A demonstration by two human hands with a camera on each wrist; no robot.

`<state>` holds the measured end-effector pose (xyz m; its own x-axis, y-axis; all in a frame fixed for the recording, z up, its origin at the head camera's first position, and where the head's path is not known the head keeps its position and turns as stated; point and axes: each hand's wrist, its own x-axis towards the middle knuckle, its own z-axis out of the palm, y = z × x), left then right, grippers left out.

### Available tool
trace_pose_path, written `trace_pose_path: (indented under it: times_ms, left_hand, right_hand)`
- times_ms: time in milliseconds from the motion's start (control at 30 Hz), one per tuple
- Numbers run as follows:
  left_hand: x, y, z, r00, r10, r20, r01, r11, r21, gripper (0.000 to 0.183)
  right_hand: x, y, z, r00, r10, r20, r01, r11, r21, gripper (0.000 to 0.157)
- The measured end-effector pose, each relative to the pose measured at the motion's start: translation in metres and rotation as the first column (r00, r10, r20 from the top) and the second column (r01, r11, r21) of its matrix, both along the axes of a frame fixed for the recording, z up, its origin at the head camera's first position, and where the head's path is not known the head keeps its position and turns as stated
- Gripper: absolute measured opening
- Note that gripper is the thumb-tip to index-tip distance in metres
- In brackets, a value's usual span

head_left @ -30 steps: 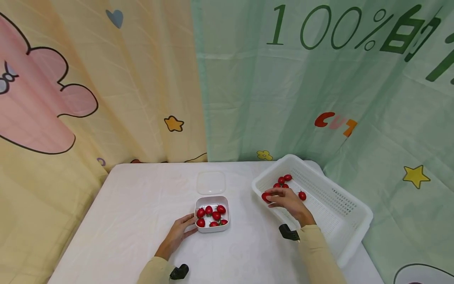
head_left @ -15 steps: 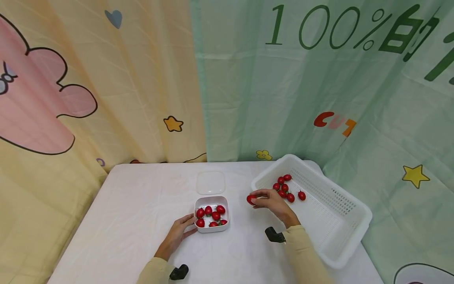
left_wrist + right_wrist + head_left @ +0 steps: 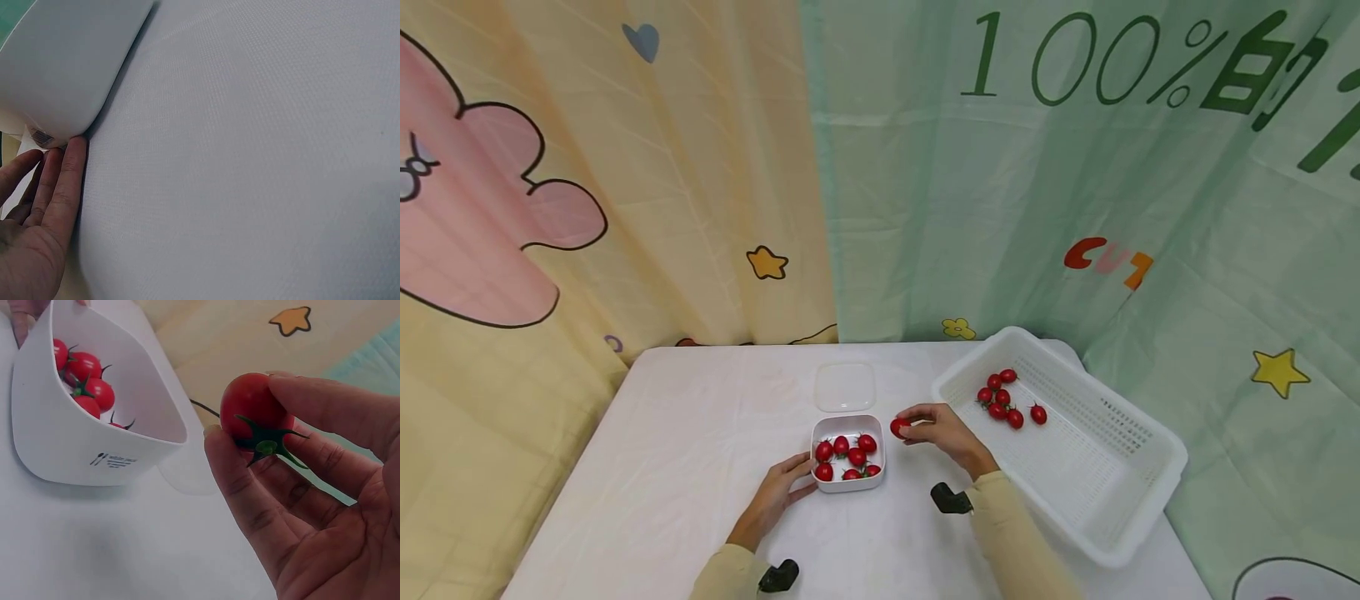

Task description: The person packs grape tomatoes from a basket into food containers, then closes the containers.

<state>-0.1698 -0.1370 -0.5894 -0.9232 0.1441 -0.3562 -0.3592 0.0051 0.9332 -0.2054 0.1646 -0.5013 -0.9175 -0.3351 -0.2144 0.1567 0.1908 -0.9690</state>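
Note:
My right hand (image 3: 946, 433) pinches a cherry tomato (image 3: 899, 428) between thumb and fingers, just right of a small white box (image 3: 848, 487). In the right wrist view, the tomato (image 3: 250, 406) has its green calyx turned toward the camera. The box (image 3: 100, 444) has several cherry tomatoes (image 3: 100, 394) inside. My left hand (image 3: 771, 493) rests against the box's left side. Seen from the left wrist, the left hand's (image 3: 44, 231) fingers are fairly straight, with fingertips touching the lower corner of the box wall (image 3: 69, 69).
A large white perforated basket (image 3: 1112, 508) stands on the right, with several cherry tomatoes (image 3: 1002, 397) toward its far left end. A clear lid (image 3: 846, 387) lies behind the box on the white-covered table (image 3: 685, 433). Printed curtains (image 3: 895, 208) hang behind.
My right hand has carried the cherry tomato leftward, out from over the basket to beside the small box. The left hand and the box have stayed in place.

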Motion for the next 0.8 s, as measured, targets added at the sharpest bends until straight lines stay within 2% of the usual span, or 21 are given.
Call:
trace_pose_path:
  times_ms: [433, 800]
  left_hand:
    - [0.0, 0.0, 0.0, 1.0, 0.004, -0.011, -0.004, 1.0, 0.007, 0.057]
    - [0.001, 0.001, 0.0, 1.0, 0.005, -0.013, -0.005, 1.0, 0.007, 0.056]
  right_hand:
    - [-0.007, -0.038, -0.014, 0.999, 0.052, 0.005, -0.052, 0.998, 0.027, 0.034]
    - [-0.009, -0.063, -0.022, 0.998, 0.059, 0.017, -0.06, 0.996, 0.072, 0.026]
